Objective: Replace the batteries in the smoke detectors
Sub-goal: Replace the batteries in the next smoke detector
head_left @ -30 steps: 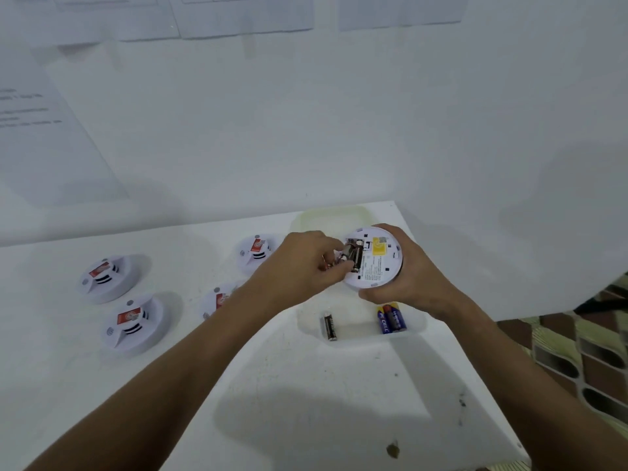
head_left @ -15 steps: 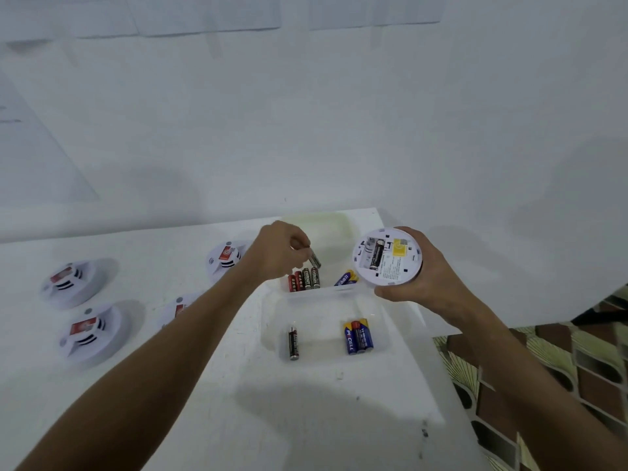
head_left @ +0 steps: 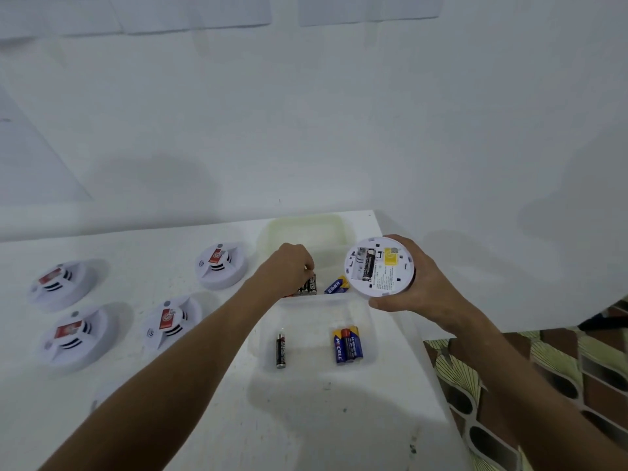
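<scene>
My right hand (head_left: 419, 295) grips a white round smoke detector (head_left: 384, 280) above the table's right edge, with its back turned up. One black battery (head_left: 368, 265) sits in its open compartment, and the slot beside it is empty. My left hand (head_left: 289, 266) reaches into the far clear tray (head_left: 306, 222), fingers curled, and pinches the top of a black battery (head_left: 311, 285) among a few others. A blue battery (head_left: 336, 284) lies to the right of them. The near clear tray (head_left: 372, 321) holds one black battery (head_left: 280, 350) and a few blue batteries (head_left: 347, 345).
Several white smoke detectors with red labels lie face up on the white table (head_left: 306, 419): one near the far tray (head_left: 221, 265), one closer (head_left: 170, 322), two at the left (head_left: 73, 334). The table's edge runs along the right, with patterned floor (head_left: 543, 385) beyond it.
My left hand pulled a battery out of the detector, carried it left and lowered it into the far tray. My right hand has drawn the detector slightly to the right.
</scene>
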Available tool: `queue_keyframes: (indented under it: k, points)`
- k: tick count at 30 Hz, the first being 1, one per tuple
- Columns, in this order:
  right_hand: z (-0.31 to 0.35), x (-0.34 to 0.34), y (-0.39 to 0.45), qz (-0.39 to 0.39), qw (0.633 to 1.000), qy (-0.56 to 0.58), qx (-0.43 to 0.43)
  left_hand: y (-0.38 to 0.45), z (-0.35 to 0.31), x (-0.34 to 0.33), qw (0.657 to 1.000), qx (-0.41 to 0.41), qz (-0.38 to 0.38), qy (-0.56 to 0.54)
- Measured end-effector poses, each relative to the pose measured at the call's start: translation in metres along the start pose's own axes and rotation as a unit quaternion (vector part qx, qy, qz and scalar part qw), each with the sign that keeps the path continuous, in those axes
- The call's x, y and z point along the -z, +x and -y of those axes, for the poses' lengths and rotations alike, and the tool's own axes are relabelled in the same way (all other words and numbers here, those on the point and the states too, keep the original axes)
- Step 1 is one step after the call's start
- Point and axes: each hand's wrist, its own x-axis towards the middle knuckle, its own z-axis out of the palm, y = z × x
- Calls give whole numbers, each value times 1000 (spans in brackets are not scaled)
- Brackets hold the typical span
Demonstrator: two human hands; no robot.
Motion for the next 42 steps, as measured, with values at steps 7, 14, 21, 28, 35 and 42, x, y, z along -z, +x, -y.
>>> queue_keyframes:
  k: [7,14,21,28,35,42]
  points:
    - [9,-2,1,34,999,3,12,-30,-37,47,971,-79,-104,-201]
    - [19,-15,1,41,999,23,28,-48,-49,65,974,-137,11,-183]
    - [26,-32,2,34,998,37,32,-58,-37,70,973,-129,15,-189]
    - [30,-46,6,23,999,17,38,-59,-30,76,977,-123,49,-168]
    - [28,-48,8,18,999,-5,41,-56,-30,67,977,-113,46,-177]
    - [24,-47,11,-6,999,-15,44,-53,-37,59,966,-146,-69,-201]
